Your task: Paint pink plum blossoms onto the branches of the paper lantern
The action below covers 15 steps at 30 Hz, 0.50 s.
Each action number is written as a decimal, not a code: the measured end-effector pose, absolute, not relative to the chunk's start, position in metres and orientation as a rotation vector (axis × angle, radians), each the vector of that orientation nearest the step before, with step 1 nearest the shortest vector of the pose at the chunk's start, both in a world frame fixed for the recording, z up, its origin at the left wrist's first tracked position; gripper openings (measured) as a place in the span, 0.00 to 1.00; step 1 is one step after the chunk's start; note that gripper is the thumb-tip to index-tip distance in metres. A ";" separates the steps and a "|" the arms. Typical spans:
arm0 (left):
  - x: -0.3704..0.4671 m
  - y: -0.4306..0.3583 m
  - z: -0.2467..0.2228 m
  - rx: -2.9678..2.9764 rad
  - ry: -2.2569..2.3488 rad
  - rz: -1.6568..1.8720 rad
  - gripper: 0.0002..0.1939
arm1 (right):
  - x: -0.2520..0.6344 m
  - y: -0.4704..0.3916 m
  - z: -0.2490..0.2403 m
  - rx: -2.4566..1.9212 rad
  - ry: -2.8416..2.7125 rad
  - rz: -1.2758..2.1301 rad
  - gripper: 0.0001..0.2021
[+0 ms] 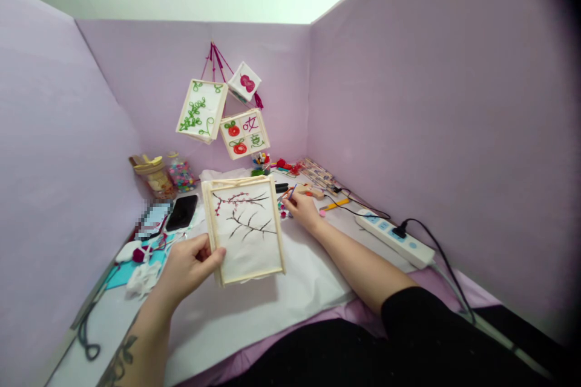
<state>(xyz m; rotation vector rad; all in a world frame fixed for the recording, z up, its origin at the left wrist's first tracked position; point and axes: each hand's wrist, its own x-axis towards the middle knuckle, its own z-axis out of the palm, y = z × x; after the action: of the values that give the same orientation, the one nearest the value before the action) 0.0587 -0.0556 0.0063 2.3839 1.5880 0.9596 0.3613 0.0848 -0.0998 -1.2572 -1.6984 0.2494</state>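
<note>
My left hand (193,266) grips the left edge of a box-shaped lantern frame (245,257), thumb on its front. The lantern is pale wood with white panels and is held upright above the table. Its facing panel shows dark branches, with small red blossoms along the upper left one. Farther back and to the right, my right hand (302,208) is closed on a thin blue stick (292,192) that looks like a paintbrush, its tip hard to make out. Small coloured spots (284,211) lie beside these fingers, partly hidden by the lantern.
Three decorated lanterns (204,109) hang at the back wall. Jars (181,174) and a black phone (182,212) stand or lie at left, near white and red craft pieces (140,254). A power strip (394,238) with cables lies at right. Purple partitions (431,102) enclose the table.
</note>
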 end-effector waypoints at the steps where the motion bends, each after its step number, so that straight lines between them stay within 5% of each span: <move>1: 0.059 -0.055 0.006 2.387 1.586 0.960 0.21 | 0.361 0.084 -0.099 -1.258 -1.691 0.247 0.13; 15: 0.059 -0.056 0.006 2.382 1.583 0.967 0.20 | 0.364 0.085 -0.096 -1.264 -1.690 0.234 0.12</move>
<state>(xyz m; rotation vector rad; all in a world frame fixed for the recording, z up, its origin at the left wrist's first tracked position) 0.0586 -0.0562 0.0065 2.3818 1.5826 0.9672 0.3635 0.0849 -0.0963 -1.2637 -1.6901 0.2336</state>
